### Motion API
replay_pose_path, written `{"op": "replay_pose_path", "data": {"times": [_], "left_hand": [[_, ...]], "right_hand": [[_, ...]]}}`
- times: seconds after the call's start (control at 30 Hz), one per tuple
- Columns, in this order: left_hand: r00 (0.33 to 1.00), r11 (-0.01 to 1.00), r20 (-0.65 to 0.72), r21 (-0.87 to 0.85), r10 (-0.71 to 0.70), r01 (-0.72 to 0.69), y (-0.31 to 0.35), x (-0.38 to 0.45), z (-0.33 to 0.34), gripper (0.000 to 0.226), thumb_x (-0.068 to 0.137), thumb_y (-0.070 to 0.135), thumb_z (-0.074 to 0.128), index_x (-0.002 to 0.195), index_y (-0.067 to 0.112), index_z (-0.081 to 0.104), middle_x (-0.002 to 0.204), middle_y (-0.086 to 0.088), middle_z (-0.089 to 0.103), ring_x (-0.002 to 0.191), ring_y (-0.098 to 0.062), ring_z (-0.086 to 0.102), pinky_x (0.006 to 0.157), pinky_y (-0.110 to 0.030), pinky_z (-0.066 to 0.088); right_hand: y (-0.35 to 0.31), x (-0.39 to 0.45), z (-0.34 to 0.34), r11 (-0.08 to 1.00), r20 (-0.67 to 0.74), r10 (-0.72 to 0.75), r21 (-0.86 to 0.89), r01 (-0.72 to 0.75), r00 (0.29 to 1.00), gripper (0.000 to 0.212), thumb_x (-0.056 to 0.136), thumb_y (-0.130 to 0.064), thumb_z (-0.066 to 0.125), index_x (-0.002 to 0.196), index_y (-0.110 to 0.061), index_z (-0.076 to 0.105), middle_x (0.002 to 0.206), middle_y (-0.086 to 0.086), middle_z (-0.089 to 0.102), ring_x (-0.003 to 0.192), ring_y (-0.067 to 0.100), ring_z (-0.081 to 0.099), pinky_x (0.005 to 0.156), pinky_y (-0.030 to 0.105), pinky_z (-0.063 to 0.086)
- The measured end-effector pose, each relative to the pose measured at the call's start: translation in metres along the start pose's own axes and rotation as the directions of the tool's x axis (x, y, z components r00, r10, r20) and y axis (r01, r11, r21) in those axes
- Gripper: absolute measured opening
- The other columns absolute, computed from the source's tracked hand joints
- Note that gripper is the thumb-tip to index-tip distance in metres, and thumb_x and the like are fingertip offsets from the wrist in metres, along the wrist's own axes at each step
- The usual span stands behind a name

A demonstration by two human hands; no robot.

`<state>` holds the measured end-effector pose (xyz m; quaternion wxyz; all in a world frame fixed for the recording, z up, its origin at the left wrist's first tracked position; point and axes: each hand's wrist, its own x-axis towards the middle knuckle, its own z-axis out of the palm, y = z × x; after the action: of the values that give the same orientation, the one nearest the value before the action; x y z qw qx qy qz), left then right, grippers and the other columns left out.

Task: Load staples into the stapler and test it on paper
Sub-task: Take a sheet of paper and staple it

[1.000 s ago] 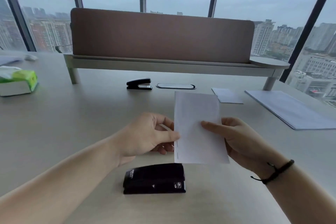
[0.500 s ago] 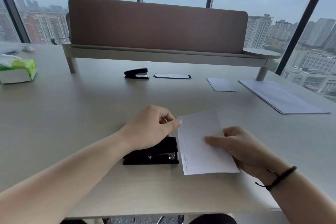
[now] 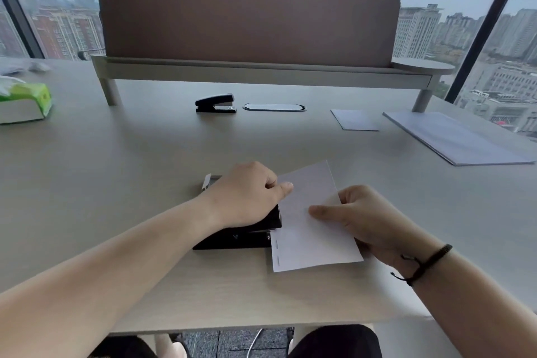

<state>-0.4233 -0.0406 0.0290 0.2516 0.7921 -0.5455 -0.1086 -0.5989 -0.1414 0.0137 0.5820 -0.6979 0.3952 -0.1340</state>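
Stapler: black, flat on the desk near the front edge, mouth facing right; top mostly hidden under the left hand.
Left hand: lying on the stapler's top, fingers curled down over it, thumb stretched right onto the paper's left edge.
Paper: small white sheet, left edge tucked into the stapler's mouth, rest lying on the desk to the right; two staples in a line along the left edge, nearer the front corner.
Right hand: pinching the paper's right side, thumb on top, other fingers under or behind the sheet; dark cord band on the wrist.
Staple box: small pale object on the desk just behind the left hand, partly hidden.
Second stapler: black, further back, well apart from both hands.
Oval cover: set into the desk, just right of the second stapler.
Sheets: pale stack at far right, a small sheet to its left.
Tissue pack: green and white, far left.
Divider: brown panel on a pale shelf at the back.
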Motion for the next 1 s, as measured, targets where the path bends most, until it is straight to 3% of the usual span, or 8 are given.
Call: {"op": "replay_pose_path", "data": {"times": [0.13, 0.27, 0.37, 0.47, 0.6, 0.73, 0.87, 1.0], "left_hand": [[1.000, 1.000, 0.009, 0.015, 0.010, -0.010, -0.0016, 0.0017, 0.0025, 0.051, 0.097, 0.043, 0.050, 0.059, 0.012, 0.036, 0.059, -0.006, 0.036, 0.063, -0.009, 0.040, 0.053, -0.028, 0.023], [1.000, 1.000, 0.021, 0.022, -0.004, 0.004, -0.0020, 0.0000, 0.0046, 0.048, 0.099, 0.042, 0.048, 0.062, 0.012, 0.040, 0.062, -0.008, 0.040, 0.072, -0.022, 0.053, 0.053, -0.022, 0.014], [1.000, 1.000, 0.024, 0.015, 0.008, -0.009, -0.0035, 0.0006, 0.0061, 0.048, 0.098, 0.041, 0.049, 0.061, 0.012, 0.039, 0.061, -0.006, 0.038, 0.081, -0.023, 0.058, 0.054, -0.021, 0.016], [0.999, 1.000, 0.034, -0.003, 0.014, -0.014, -0.0059, 0.0012, 0.0073, 0.048, 0.098, 0.041, 0.050, 0.061, 0.012, 0.038, 0.064, -0.008, 0.041, 0.080, -0.014, 0.048, 0.055, -0.020, 0.017], [0.999, 1.000, 0.040, -0.012, 0.007, -0.006, -0.0071, 0.0039, 0.0084, 0.049, 0.097, 0.042, 0.050, 0.059, 0.014, 0.038, 0.066, -0.007, 0.048, 0.083, -0.009, 0.039, 0.055, -0.021, 0.017], [0.998, 0.999, 0.047, -0.016, 0.042, -0.041, -0.0090, 0.0049, 0.0100, 0.056, 0.096, 0.040, 0.053, 0.052, 0.015, 0.028, 0.045, 0.007, 0.034, 0.075, -0.012, 0.047, 0.065, -0.039, 0.044], [0.998, 0.999, 0.037, 0.021, 0.042, -0.043, -0.0044, 0.0042, 0.0090, 0.054, 0.096, 0.034, 0.054, 0.052, 0.015, 0.028, 0.053, -0.001, 0.030, 0.056, -0.018, 0.035, 0.054, -0.032, 0.029], [0.998, 0.999, 0.035, 0.031, 0.043, -0.044, -0.0026, 0.0034, 0.0087, 0.053, 0.096, 0.033, 0.053, 0.052, 0.015, 0.030, 0.055, -0.004, 0.032, 0.054, -0.021, 0.030, 0.052, -0.032, 0.026]], "right_hand": [[-0.0015, 0.0008, 0.0041, 1.000, -0.014, -0.014, -0.008, 0.014, 1.000, 0.017, 0.084, -0.016, 0.076, 0.088, 0.000, 0.078, 0.091, 0.021, 0.078, 0.063, 0.026, 0.071, 0.052, 0.028, 0.052], [-0.0017, 0.0004, 0.0065, 0.999, -0.031, -0.028, -0.023, 0.027, 0.999, 0.015, 0.084, -0.016, 0.076, 0.085, -0.002, 0.078, 0.088, 0.019, 0.079, 0.063, 0.025, 0.072, 0.058, 0.032, 0.055], [-0.0020, -0.0014, 0.0062, 1.000, -0.027, -0.027, -0.016, 0.026, 0.999, 0.013, 0.085, -0.014, 0.074, 0.082, -0.002, 0.078, 0.081, 0.016, 0.079, 0.057, 0.021, 0.071, 0.051, 0.025, 0.053], [-0.0032, -0.0041, 0.0056, 1.000, -0.017, -0.016, -0.009, 0.016, 1.000, 0.012, 0.086, -0.012, 0.073, 0.081, -0.003, 0.079, 0.080, 0.015, 0.079, 0.055, 0.019, 0.070, 0.045, 0.022, 0.049], [-0.0028, -0.0038, 0.0058, 1.000, -0.018, -0.011, -0.011, 0.011, 1.000, 0.012, 0.086, -0.013, 0.073, 0.084, -0.002, 0.079, 0.087, 0.019, 0.079, 0.063, 0.024, 0.072, 0.049, 0.024, 0.051], [-0.0044, -0.0036, 0.0062, 1.000, -0.022, -0.003, -0.010, 0.003, 1.000, 0.012, 0.086, -0.012, 0.073, 0.084, -0.002, 0.079, 0.079, 0.013, 0.079, 0.057, 0.021, 0.071, 0.045, 0.020, 0.049], [-0.0039, -0.0037, 0.0063, 1.000, -0.029, -0.004, -0.004, 0.004, 1.000, 0.011, 0.086, -0.011, 0.073, 0.084, -0.002, 0.079, 0.075, 0.010, 0.078, 0.056, 0.018, 0.071, 0.044, 0.018, 0.048], [-0.0037, -0.0050, 0.0063, 1.000, -0.025, -0.008, 0.007, 0.008, 1.000, 0.011, 0.086, -0.010, 0.073, 0.084, -0.001, 0.079, 0.075, 0.010, 0.078, 0.056, 0.018, 0.071, 0.044, 0.019, 0.049]]}}
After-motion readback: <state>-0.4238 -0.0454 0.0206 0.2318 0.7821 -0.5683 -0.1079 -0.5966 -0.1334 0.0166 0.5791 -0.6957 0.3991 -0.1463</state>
